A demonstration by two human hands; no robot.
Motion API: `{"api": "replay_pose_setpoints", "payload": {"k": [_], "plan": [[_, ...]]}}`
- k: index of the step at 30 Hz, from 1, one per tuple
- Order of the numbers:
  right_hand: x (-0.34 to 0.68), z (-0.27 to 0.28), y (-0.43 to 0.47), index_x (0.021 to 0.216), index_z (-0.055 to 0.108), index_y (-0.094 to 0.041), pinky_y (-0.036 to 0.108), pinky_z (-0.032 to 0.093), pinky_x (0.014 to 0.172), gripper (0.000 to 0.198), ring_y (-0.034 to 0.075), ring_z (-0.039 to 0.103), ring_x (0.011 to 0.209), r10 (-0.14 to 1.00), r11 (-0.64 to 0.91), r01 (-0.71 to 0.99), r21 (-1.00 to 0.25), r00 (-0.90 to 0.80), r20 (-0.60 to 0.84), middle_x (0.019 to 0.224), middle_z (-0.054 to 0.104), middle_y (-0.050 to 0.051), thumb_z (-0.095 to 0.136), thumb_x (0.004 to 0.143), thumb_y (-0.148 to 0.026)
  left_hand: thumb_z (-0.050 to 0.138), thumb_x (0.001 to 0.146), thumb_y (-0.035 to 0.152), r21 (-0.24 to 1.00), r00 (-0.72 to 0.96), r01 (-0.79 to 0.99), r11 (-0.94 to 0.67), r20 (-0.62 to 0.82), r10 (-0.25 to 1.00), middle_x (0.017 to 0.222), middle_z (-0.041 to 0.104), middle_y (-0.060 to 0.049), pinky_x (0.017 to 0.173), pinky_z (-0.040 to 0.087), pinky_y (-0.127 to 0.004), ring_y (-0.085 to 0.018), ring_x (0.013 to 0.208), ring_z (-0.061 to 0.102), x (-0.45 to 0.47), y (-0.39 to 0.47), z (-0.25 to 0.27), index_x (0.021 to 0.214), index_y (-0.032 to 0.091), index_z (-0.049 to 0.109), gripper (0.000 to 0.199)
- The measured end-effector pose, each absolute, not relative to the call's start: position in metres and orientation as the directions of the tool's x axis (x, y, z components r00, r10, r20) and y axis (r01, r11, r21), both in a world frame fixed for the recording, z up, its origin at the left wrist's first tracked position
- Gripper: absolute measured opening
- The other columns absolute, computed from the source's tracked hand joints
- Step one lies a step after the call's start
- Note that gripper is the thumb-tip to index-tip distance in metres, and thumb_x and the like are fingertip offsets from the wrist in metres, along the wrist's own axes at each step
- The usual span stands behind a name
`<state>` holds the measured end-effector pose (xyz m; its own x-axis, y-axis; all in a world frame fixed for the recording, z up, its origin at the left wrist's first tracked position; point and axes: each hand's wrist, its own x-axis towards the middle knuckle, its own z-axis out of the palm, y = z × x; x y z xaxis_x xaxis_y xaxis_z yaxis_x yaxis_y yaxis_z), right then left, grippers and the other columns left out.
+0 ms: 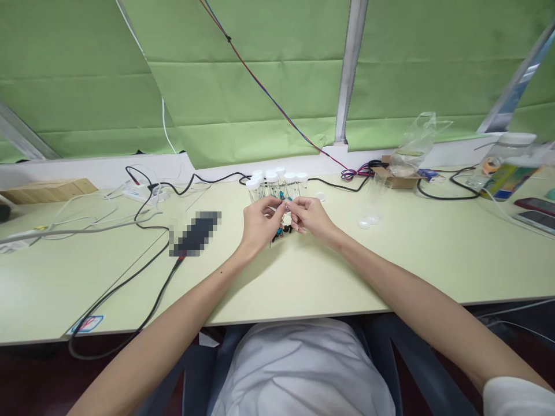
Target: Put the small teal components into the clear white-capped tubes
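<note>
My left hand [261, 221] and my right hand [310, 215] meet above the table, thumbs and forefingers pinched close together. Whatever sits between the fingertips is too small to name. Just behind them stand several clear tubes with white caps [272, 175], upright in a cluster, with thin parts inside. Below the hands lies a small pile of blue and black components with wire legs [284, 231], partly covered by my fingers. A loose white cap [320, 197] rests beyond my right hand.
Clear tubes with white ends [368, 221] lie to the right. Behind them is a cardboard box [401, 180] with a plastic bag. A pixelated dark device [197, 234] with a black cable lies left. Wooden blocks [52, 190], a power strip [145, 192], a jar [511, 151] and phones [535, 221] sit farther out.
</note>
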<state>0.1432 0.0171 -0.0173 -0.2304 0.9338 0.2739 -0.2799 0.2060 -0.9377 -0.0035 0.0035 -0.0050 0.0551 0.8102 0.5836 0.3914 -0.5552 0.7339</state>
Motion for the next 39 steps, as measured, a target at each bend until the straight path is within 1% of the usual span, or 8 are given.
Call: {"api": "replay_pose_setpoints", "payload": {"k": [5, 12, 29, 39], "plan": [[0.1427, -0.0162, 0.0158, 0.070, 0.057, -0.017, 0.019, 0.031, 0.030, 0.048, 0.008, 0.048, 0.035, 0.936, 0.205, -0.282, -0.937, -0.223, 0.272, 0.046, 0.048, -0.007, 0.082, 0.068, -0.058, 0.066, 0.083, 0.038, 0.736, 0.058, 0.397, -0.548, 0.576, 0.815, 0.072, 0.069, -0.002, 0.050, 0.053, -0.022, -0.012, 0.051, 0.064, -0.0032, 0.0024, -0.0043, 0.080, 0.017, 0.068, 0.021], [0.1429, -0.0145, 0.0154, 0.070, 0.057, -0.017, 0.019, 0.031, 0.031, 0.047, 0.009, 0.049, 0.036, 0.938, 0.197, -0.263, -0.944, -0.230, 0.260, 0.046, 0.047, -0.007, 0.081, 0.070, -0.057, 0.067, 0.082, 0.039, 0.739, 0.055, 0.393, -0.547, 0.575, 0.816, 0.070, 0.068, -0.001, 0.049, 0.052, -0.022, -0.012, 0.050, 0.064, -0.0031, 0.0030, -0.0047, 0.080, 0.017, 0.067, 0.022], [0.1419, -0.0168, 0.0168, 0.072, 0.058, -0.017, 0.020, 0.032, 0.031, 0.047, 0.009, 0.049, 0.036, 0.935, 0.203, -0.264, -0.943, -0.234, 0.267, 0.046, 0.047, -0.007, 0.080, 0.069, -0.059, 0.066, 0.082, 0.036, 0.729, 0.053, 0.406, -0.551, 0.583, 0.811, 0.071, 0.068, -0.001, 0.049, 0.052, -0.021, -0.012, 0.049, 0.063, -0.0032, 0.0028, -0.0046, 0.079, 0.017, 0.067, 0.019], [0.1413, -0.0164, 0.0164, 0.070, 0.057, -0.017, 0.019, 0.032, 0.030, 0.046, 0.009, 0.051, 0.036, 0.940, 0.225, -0.256, -0.940, -0.195, 0.279, 0.045, 0.049, -0.007, 0.080, 0.070, -0.057, 0.067, 0.082, 0.036, 0.745, 0.042, 0.387, -0.544, 0.575, 0.817, 0.069, 0.067, -0.001, 0.048, 0.052, -0.022, -0.013, 0.049, 0.064, -0.0023, 0.0020, -0.0038, 0.079, 0.017, 0.066, 0.019]]}}
